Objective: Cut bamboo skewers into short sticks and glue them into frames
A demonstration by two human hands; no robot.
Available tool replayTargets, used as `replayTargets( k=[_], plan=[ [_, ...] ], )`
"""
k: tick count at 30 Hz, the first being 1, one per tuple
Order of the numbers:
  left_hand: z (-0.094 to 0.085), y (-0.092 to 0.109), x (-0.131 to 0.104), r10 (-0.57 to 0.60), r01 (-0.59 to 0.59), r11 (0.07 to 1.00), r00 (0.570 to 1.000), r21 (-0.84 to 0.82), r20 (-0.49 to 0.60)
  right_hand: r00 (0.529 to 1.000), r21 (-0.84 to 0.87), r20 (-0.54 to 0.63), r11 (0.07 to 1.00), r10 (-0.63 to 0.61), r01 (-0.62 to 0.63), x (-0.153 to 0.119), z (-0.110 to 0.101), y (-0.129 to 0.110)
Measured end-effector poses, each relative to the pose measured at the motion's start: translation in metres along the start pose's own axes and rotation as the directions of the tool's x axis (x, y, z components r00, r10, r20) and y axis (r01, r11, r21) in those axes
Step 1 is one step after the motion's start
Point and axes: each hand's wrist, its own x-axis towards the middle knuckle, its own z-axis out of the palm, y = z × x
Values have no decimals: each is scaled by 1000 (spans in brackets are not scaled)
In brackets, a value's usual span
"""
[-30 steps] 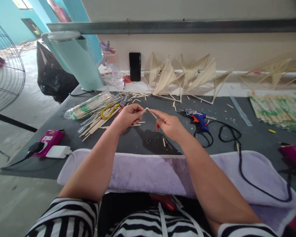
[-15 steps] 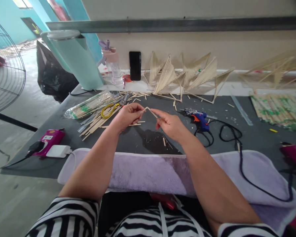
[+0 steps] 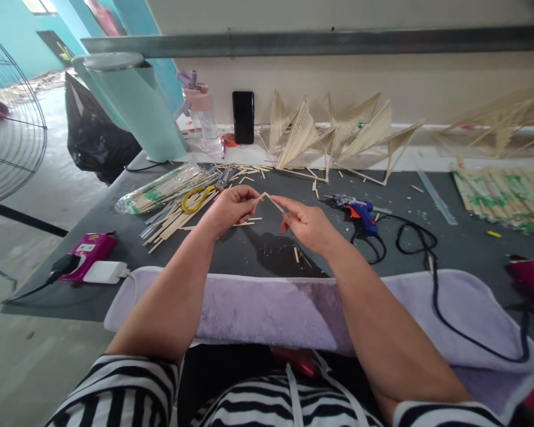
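Observation:
Above the middle of the table, my left hand (image 3: 235, 209) and my right hand (image 3: 307, 224) are both closed on thin wooden sticks (image 3: 275, 204). The sticks meet end to end in a peaked corner between my fingertips. My left thumb and forefinger pinch one side; my right fingers grip the other, with the forefinger stretched along it. Left of my left hand lie loose wooden sticks (image 3: 171, 228) and yellow-handled scissors (image 3: 196, 200). A blue glue gun (image 3: 360, 213) rests to the right of my right hand, a small red light showing on it.
Stick frameworks (image 3: 302, 136) stand along the wall beside a phone (image 3: 243, 117). A bottle (image 3: 201, 112) and a green pitcher (image 3: 129, 98) are at back left. Bagged sticks (image 3: 502, 193) lie at right. A black cord (image 3: 435, 296) crosses the purple towel (image 3: 267, 308).

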Motion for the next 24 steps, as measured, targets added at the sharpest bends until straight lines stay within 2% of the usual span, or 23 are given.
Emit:
replayTargets(
  k=[24],
  plan=[
    [-2,-4,2,2,-1,999,1000,-35,19,998,35,25,998,54,-54,0,-1,-2]
  ],
)
